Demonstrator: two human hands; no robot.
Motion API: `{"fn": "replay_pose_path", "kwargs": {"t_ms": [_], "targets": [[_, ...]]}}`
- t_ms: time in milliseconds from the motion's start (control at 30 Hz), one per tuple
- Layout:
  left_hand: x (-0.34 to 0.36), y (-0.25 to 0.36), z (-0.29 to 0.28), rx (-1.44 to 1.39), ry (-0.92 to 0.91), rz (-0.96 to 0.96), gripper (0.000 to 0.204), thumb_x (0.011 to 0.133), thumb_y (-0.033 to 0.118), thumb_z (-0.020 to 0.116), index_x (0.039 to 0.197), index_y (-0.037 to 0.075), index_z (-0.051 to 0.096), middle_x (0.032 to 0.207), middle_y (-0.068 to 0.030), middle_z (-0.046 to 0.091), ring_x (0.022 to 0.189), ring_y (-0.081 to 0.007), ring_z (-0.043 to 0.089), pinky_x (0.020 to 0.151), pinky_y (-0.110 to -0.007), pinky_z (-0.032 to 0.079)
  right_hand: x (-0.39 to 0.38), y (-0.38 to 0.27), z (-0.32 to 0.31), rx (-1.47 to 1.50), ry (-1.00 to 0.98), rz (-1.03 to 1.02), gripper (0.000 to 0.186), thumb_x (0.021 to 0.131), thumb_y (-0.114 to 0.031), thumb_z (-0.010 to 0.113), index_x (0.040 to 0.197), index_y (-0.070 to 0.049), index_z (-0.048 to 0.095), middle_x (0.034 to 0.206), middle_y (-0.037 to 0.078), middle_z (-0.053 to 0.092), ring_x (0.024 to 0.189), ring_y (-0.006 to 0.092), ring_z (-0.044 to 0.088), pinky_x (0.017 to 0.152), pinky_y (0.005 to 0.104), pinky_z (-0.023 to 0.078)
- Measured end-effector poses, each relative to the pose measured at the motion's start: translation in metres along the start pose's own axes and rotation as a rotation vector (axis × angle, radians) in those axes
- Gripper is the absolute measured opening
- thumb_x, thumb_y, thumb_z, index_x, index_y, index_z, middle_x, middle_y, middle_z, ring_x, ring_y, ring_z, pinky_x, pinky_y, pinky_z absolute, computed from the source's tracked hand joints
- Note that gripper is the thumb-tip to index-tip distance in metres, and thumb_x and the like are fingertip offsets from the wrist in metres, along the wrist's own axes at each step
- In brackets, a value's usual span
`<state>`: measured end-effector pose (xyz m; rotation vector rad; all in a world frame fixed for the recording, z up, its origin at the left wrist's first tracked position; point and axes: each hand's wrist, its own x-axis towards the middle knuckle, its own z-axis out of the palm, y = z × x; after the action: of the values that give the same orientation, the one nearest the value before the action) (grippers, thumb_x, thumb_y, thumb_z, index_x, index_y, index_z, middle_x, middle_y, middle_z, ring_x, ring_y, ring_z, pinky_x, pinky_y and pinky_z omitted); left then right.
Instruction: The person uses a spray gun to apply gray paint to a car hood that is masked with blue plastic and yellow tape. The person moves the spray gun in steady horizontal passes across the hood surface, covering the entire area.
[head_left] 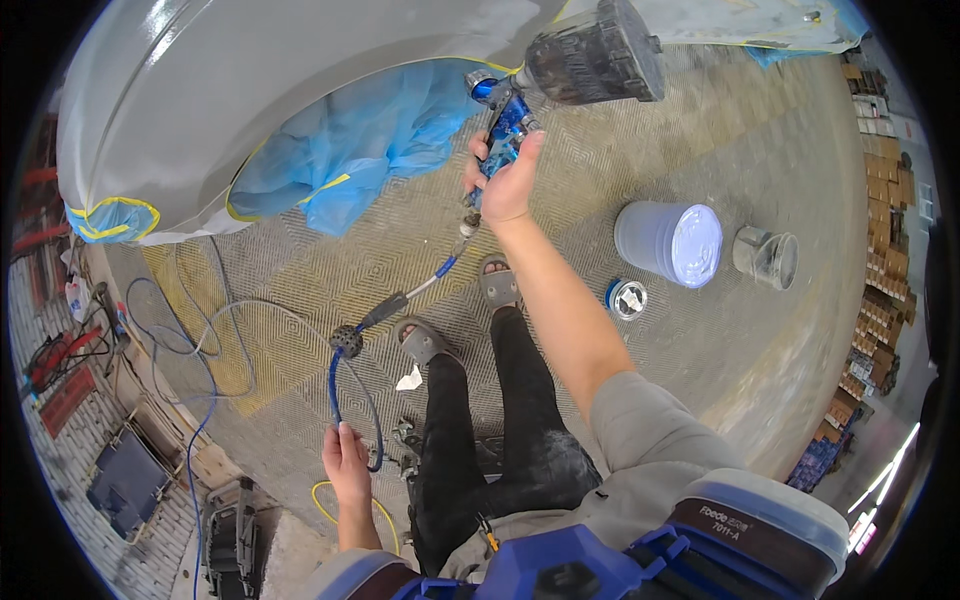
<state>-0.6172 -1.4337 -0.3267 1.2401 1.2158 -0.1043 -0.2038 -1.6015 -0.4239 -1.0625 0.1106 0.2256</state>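
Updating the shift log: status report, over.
Right hand holding spray gun, near grey car body. Left hand holding blue hose. Hose loops on floor, left.

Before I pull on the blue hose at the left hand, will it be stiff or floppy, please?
The blue hose is probably bendable yet springy: it runs in a smooth, slight curve, without kinks, between the left hand and the dark round piece. A pull may also tug the spray gun, since the line seems to lead up to it.

2 hands [508, 188], 1 spray gun [512, 118], 2 sandals [426, 343] and 1 white bucket [645, 238] show.
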Motion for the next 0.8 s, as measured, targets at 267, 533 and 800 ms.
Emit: {"fn": "replay_pose_path", "kwargs": {"t_ms": [267,533,800], "targets": [[0.002,0.002,0.015,0.007,-0.013,0.016,0.031,0.11,0.025,0.048,0.084,0.009,0.048,0.06,0.006,0.037,0.047,-0.0022,0.031,0.042,-0.022,0.023,0.012,-0.004,-0.018,0.04,0.114,0.052,0.082,0.094,-0.083,0.023,0.096,-0.006,0.052,0.076,0.001,0.053,0.047,0.014,0.039,0.048,0.0333,0.038],[-0.01,0.014,0.015,0.005,0.106,-0.012,0.032,0.109,0.028,0.051,0.083,0.01,0.048,0.059,0.0063,0.038,0.048,-0.0021,0.032,0.043,-0.022,0.023,0.008,-0.036,-0.002,0.016,0.172,0.066,0.079,0.097,-0.079,0.022,0.095,-0.005,0.052,0.074,0.002,0.054,0.046,0.0143,0.04,0.047,0.0335,0.038],[-0.029,0.006,0.006,0.035,0.15,-0.016,0.032,0.109,0.027,0.052,0.081,0.011,0.048,0.059,0.0078,0.037,0.048,-0.002,0.032,0.042,-0.022,0.023,-0.023,-0.068,0.02,0.072,-0.045,0.17,0.084,0.094,-0.083,0.025,0.096,-0.005,0.054,0.077,0.0,0.054,0.046,0.0113,0.041,0.046,0.0301,0.038]]}}
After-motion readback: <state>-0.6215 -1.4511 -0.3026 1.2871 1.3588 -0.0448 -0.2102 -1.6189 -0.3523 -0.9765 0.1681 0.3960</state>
